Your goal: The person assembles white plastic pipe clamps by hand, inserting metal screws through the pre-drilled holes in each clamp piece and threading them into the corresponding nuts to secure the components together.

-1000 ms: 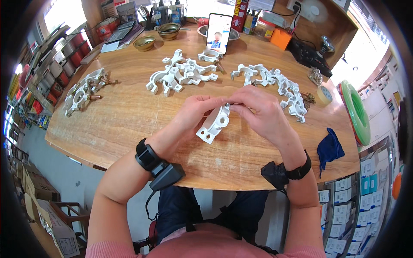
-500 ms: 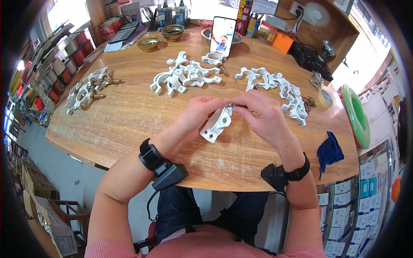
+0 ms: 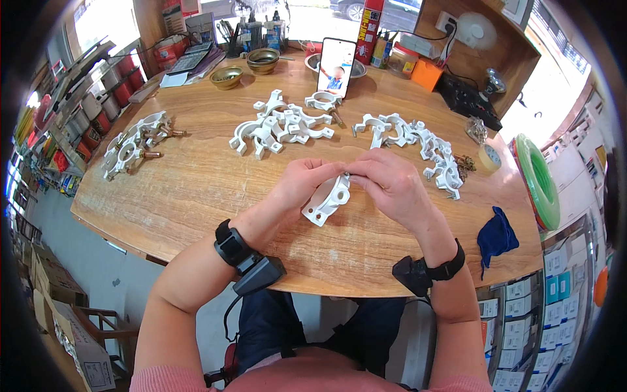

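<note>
Over the middle of the wooden table [image 3: 196, 189], both hands hold one white plastic pipe clamp [image 3: 326, 202]. My left hand [image 3: 302, 181] grips its upper left side. My right hand [image 3: 386, 184] pinches the clamp's top end, where the fingertips of both hands meet. The lower half of the clamp hangs below the hands, showing two holes. Black bands with small devices sit on both wrists.
A heap of white clamps [image 3: 277, 124] lies behind the hands, another heap [image 3: 418, 144] to the right, and assembled clamps with brass screws [image 3: 134, 144] at the left. A phone [image 3: 336, 65] stands at the back near brass bowls [image 3: 245, 68]. A blue cloth [image 3: 496, 236] and tape roll [image 3: 488, 157] lie right.
The hands and clamp stay in nearly the same place; the fingers have shifted slightly at the clamp's top end.
</note>
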